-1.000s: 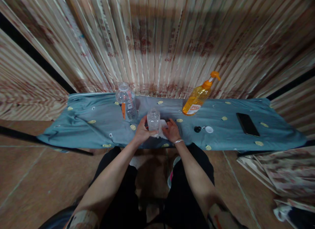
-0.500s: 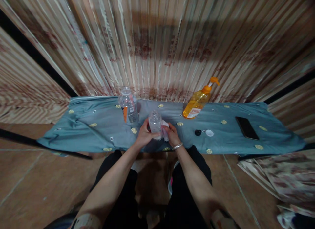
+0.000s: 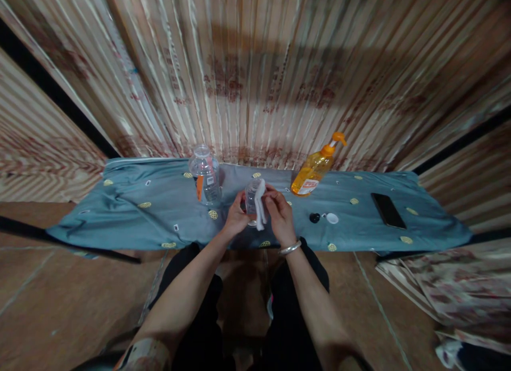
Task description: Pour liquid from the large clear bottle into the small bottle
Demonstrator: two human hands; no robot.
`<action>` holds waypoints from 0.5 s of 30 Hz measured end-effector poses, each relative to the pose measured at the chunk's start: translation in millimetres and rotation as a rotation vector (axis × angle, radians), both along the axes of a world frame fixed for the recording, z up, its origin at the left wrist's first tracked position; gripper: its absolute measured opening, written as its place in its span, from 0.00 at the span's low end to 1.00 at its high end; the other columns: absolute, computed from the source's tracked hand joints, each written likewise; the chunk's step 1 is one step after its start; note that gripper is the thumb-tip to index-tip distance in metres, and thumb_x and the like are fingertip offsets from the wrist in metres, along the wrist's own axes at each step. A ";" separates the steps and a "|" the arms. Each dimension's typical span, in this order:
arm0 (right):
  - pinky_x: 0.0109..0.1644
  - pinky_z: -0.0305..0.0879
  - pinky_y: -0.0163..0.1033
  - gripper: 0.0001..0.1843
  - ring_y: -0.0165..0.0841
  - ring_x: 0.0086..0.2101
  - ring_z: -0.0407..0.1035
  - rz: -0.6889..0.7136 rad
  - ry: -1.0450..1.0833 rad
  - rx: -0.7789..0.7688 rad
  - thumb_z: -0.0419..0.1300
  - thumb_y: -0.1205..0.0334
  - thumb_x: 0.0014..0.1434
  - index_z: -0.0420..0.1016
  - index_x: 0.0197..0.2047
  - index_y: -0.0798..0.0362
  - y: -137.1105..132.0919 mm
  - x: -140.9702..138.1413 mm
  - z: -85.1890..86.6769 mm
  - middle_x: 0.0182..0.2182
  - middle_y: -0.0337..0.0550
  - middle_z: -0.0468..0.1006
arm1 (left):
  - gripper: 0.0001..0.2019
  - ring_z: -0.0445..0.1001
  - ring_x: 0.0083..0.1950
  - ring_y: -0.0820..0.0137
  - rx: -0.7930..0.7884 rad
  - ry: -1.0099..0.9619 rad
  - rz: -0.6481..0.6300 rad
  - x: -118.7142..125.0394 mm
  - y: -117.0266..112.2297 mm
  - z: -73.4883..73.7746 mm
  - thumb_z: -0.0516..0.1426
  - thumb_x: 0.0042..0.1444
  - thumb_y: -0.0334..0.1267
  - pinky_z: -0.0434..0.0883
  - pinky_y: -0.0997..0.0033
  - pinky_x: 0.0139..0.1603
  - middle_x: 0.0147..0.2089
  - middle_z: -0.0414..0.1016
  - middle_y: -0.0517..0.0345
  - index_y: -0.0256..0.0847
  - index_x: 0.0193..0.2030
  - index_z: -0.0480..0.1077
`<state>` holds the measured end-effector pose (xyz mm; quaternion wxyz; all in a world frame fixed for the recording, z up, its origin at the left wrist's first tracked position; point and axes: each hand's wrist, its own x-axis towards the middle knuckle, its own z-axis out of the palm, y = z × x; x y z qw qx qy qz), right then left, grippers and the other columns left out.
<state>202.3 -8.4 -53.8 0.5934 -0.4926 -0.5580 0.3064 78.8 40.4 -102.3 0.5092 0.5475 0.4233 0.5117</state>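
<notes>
The left hand [image 3: 237, 215] is clamping its fingers around a small clear plastic bottle [image 3: 250, 195], roughly upright over the blue-green fabric-covered counter [image 3: 128, 219], while the right hand's [image 3: 281, 215] fingers are pinching a thin white cloth [image 3: 259, 205] along its right side.

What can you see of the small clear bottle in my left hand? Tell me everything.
The small clear bottle is see-through; whether plastic or glass, I can't tell. It looks roughly upright, above the blue-green table covering; whether its base touches that is unclear. Your left hand grips its lower left side. A folded white cloth or tissue, held in your right hand, hides much of its right side.
</notes>
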 end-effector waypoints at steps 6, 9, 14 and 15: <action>0.63 0.61 0.48 0.30 0.41 0.59 0.64 -0.108 -0.144 0.034 0.56 0.51 0.60 0.58 0.62 0.54 3.1 -11.5 -9.3 0.60 0.55 0.67 | 0.28 0.72 0.42 0.64 0.017 0.004 -0.011 1.7 0.0 -1.1 0.68 0.35 0.36 0.69 0.63 0.51 0.39 0.74 0.58 0.40 0.47 0.69; 0.62 0.62 0.48 0.24 0.41 0.57 0.66 -0.109 -0.168 -0.022 0.46 0.50 0.64 0.65 0.58 0.54 12.0 -9.3 -10.0 0.55 0.54 0.72 | 0.32 0.72 0.46 0.62 0.021 0.020 -0.035 2.0 -2.7 1.9 0.69 0.31 0.33 0.69 0.62 0.54 0.43 0.75 0.55 0.39 0.49 0.69; 0.49 0.70 0.45 0.28 0.39 0.40 0.73 -0.001 -0.047 -0.178 0.41 0.45 0.66 0.75 0.41 0.54 38.3 4.8 9.7 0.37 0.49 0.79 | 0.37 0.72 0.50 0.60 -0.036 0.032 -0.097 1.2 -3.7 2.4 0.70 0.29 0.31 0.71 0.64 0.49 0.48 0.75 0.54 0.41 0.52 0.68; 0.45 0.71 0.43 0.29 0.38 0.37 0.73 0.095 -0.032 -0.209 0.42 0.43 0.65 0.77 0.38 0.54 45.1 8.0 16.3 0.33 0.46 0.79 | 0.37 0.72 0.49 0.61 -0.046 0.030 -0.107 0.6 -2.8 1.4 0.70 0.29 0.31 0.71 0.64 0.49 0.47 0.75 0.54 0.42 0.52 0.68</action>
